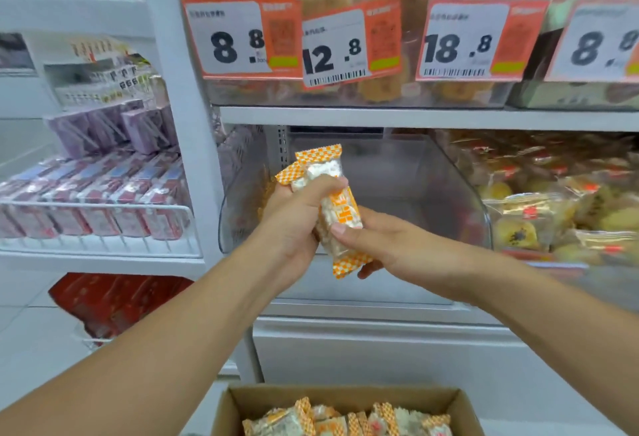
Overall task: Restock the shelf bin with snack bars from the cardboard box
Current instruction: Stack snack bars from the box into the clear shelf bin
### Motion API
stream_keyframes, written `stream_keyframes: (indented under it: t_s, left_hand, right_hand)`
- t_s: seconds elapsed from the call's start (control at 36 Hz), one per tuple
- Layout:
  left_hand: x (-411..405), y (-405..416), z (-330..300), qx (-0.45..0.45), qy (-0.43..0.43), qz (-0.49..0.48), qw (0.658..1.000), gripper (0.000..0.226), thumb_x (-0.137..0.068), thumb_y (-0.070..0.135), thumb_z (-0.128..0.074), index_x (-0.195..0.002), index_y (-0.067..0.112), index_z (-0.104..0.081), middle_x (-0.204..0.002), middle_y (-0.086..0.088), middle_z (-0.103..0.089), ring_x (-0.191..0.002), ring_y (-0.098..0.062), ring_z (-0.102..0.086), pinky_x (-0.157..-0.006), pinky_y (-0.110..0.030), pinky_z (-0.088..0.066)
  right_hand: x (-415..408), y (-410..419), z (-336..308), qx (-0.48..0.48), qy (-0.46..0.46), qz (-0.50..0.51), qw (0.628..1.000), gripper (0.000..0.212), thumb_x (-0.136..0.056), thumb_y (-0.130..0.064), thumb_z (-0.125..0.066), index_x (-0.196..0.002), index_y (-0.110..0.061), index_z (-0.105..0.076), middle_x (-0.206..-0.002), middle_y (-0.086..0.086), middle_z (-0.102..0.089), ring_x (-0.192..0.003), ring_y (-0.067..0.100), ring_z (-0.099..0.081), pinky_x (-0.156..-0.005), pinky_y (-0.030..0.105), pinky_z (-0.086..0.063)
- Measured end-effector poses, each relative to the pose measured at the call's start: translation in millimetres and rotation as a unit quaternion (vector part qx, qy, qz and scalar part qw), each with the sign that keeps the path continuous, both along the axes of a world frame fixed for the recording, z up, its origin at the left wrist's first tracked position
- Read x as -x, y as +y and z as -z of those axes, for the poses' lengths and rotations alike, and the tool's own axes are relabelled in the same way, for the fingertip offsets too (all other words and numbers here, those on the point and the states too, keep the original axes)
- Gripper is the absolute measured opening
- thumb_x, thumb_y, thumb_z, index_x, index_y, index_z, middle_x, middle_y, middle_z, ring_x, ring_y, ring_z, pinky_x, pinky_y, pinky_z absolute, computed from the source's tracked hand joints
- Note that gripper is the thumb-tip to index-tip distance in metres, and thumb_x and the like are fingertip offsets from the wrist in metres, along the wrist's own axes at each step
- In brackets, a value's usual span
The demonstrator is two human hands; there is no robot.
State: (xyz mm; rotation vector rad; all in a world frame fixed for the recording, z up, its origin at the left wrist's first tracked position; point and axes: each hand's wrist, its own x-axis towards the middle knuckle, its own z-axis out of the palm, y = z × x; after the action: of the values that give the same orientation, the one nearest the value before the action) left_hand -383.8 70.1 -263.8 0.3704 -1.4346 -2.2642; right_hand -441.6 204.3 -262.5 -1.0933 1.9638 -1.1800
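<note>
My left hand [294, 224] grips a few snack bars [323, 167] in clear wrappers with orange-checked ends, held in front of the clear shelf bin [460, 186]. My right hand [380, 245] pinches the lower bar [345, 224] between thumb and fingers, right beside the left hand. The bin's inside looks nearly bare, with something orange dimly showing at its left wall. Below, at the frame's bottom edge, an open cardboard box [345, 396] holds several more of the same bars [345, 420].
A white shelf edge [415, 117] runs just above the bin, with orange price tags [349, 44] hanging over pastry bins. Wrapped yellow pastries [553, 214] fill the bin to the right. A white upright post [193, 124] and a wire rack of pink and purple packs [103, 193] stand left.
</note>
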Motion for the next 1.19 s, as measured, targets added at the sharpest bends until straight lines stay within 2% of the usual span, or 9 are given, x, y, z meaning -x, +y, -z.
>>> stream_keyframes:
  t_s: [0.17, 0.28, 0.39, 0.5, 0.61, 0.83, 0.89, 1.03, 1.19]
  left_hand:
    - [3, -8, -2, -0.017, 0.006, 0.000, 1.000, 0.025, -0.077, 0.012, -0.072, -0.097, 0.006, -0.059, -0.078, -0.014, -0.057, -0.076, -0.027, -0.060, -0.078, -0.039, -0.052]
    - [-6, -29, -3, 0.067, -0.032, 0.001, 0.997, 0.068, -0.065, 0.013, -0.089, -0.123, 0.003, -0.057, -0.104, -0.014, -0.074, -0.086, -0.025, -0.073, -0.071, -0.034, -0.059]
    - [-20, -41, -2, 0.117, -0.075, 0.064, 0.988, 0.076, -0.066, 0.010, -0.082, -0.135, 0.020, -0.052, -0.122, -0.010, -0.070, -0.103, -0.028, -0.073, -0.076, -0.039, -0.063]
    - [-21, -37, -2, 0.123, -0.073, 0.085, 0.986, 0.071, -0.065, 0.015, -0.080, -0.132, 0.021, -0.056, -0.128, -0.012, -0.066, -0.101, -0.028, -0.073, -0.078, -0.036, -0.062]
    - [-14, -35, 2, 0.184, -0.063, 0.040, 0.980, 0.055, -0.076, 0.003, -0.079, -0.125, 0.016, -0.058, -0.124, -0.016, -0.066, -0.106, -0.031, -0.070, -0.075, -0.035, -0.063]
    - [-12, -60, 6, 0.238, -0.094, -0.014, 0.967, 0.041, -0.089, 0.017, -0.074, -0.125, 0.025, -0.056, -0.124, -0.007, -0.066, -0.108, -0.024, -0.069, -0.083, -0.036, -0.061]
    - [-13, -67, 10, 0.356, -0.160, -0.073, 0.918, 0.039, -0.098, 0.031, -0.063, -0.134, 0.021, -0.054, -0.125, -0.001, -0.065, -0.108, -0.020, -0.065, -0.089, -0.034, -0.054]
    - [-37, -71, 31, 0.732, -0.190, -0.058, 0.652, 0.031, -0.103, 0.033, -0.041, -0.127, 0.016, -0.050, -0.124, -0.005, -0.052, -0.109, -0.030, -0.054, -0.089, -0.041, -0.046]
    - [-44, -63, 42, 0.769, -0.283, -0.018, 0.573, 0.036, -0.105, 0.039, -0.023, -0.074, 0.027, -0.035, -0.085, 0.002, -0.051, -0.083, -0.027, -0.057, -0.074, -0.038, -0.048]
  right_hand:
    - [8, -4, 4, 0.086, -0.132, 0.035, 0.987, 0.036, -0.090, -0.029, -0.067, -0.124, -0.015, -0.066, -0.102, 0.001, -0.070, -0.088, 0.012, -0.064, -0.079, 0.034, -0.058]
    - [26, 5, 3, 0.114, -0.137, 0.091, 0.980, 0.042, -0.075, -0.022, -0.079, -0.115, -0.012, -0.072, -0.096, 0.005, -0.073, -0.083, 0.013, -0.065, -0.068, 0.026, -0.055]
    - [42, 14, 6, 0.120, -0.037, 0.148, 0.981, 0.065, -0.054, -0.020, -0.088, -0.116, -0.014, -0.070, -0.087, -0.005, -0.073, -0.077, 0.009, -0.065, -0.068, 0.027, -0.055]
    - [45, 14, 13, 0.101, 0.046, 0.134, 0.985, 0.066, -0.065, -0.005, -0.090, -0.125, -0.013, -0.065, -0.096, -0.002, -0.071, -0.086, 0.014, -0.067, -0.078, 0.036, -0.061]
    - [50, 6, 15, 0.030, 0.176, 0.113, 0.978, 0.066, -0.065, -0.024, -0.095, -0.124, -0.017, -0.065, -0.107, 0.002, -0.070, -0.095, 0.019, -0.070, -0.087, 0.039, -0.059]
    - [79, -33, 5, 0.017, 0.187, 0.050, 0.981, 0.049, -0.073, -0.030, -0.089, -0.117, -0.021, -0.069, -0.109, 0.003, -0.071, -0.093, 0.012, -0.065, -0.086, 0.027, -0.052]
    - [91, -45, 4, -0.027, 0.231, 0.034, 0.972, 0.053, -0.075, -0.037, -0.087, -0.122, -0.021, -0.067, -0.113, -0.005, -0.069, -0.103, 0.010, -0.063, -0.086, 0.019, -0.049]
    - [104, -80, 24, -0.145, 0.326, -0.014, 0.934, 0.055, -0.074, -0.049, -0.084, -0.119, -0.025, -0.064, -0.113, -0.007, -0.063, -0.098, 0.012, -0.059, -0.076, 0.021, -0.042]
    - [95, -111, 57, -0.166, 0.389, 0.005, 0.906, 0.066, -0.065, -0.049, -0.090, -0.114, -0.021, -0.055, -0.113, 0.001, -0.052, -0.095, 0.020, -0.054, -0.076, 0.031, -0.048]
